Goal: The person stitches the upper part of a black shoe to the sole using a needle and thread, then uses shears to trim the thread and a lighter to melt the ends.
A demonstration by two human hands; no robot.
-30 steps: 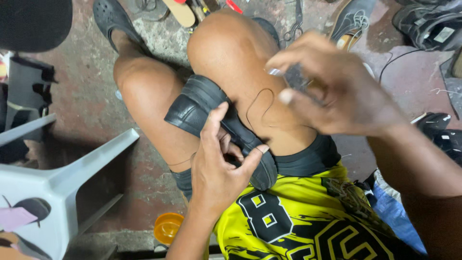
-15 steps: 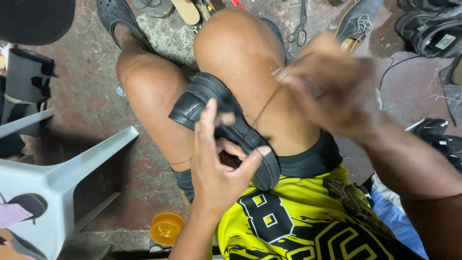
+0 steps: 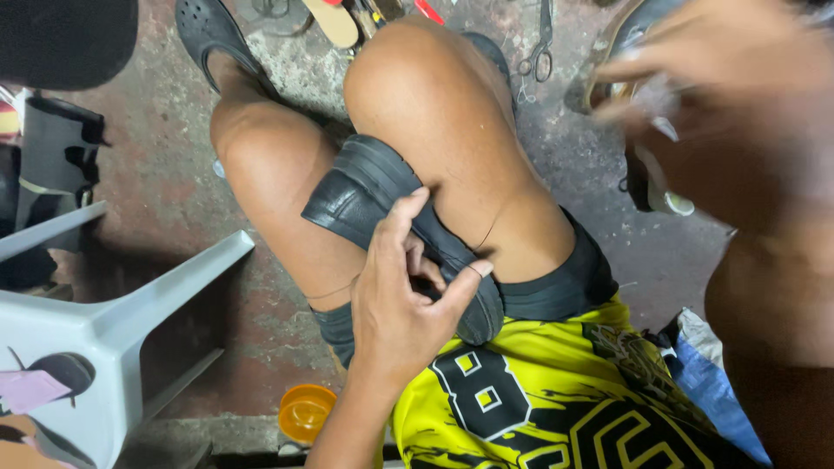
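A black leather shoe (image 3: 360, 187) is wedged sole-up between my bare knees. My left hand (image 3: 404, 300) grips it from below, thumb and fingers pressed against its edge near my right thigh. A thin dark thread (image 3: 486, 234) runs from the shoe up across that thigh. My right hand (image 3: 721, 78) is raised at the upper right, blurred by motion, its fingers pinched together on the thread's far end. Something small and pale shows at its fingertips, too blurred to identify. I wear a yellow and black jersey (image 3: 556, 408) and black shorts.
A white plastic chair (image 3: 104, 321) stands at the left, an orange round lid (image 3: 304, 412) on the floor below it. Scissors (image 3: 539, 52), a black clog (image 3: 208, 35) on my foot and other footwear lie on the concrete floor ahead. Blue cloth (image 3: 717, 391) lies at right.
My right hand has swung up and to the right, away from my knee, drawing the thread out from the shoe. My left hand has kept its grip on the shoe.
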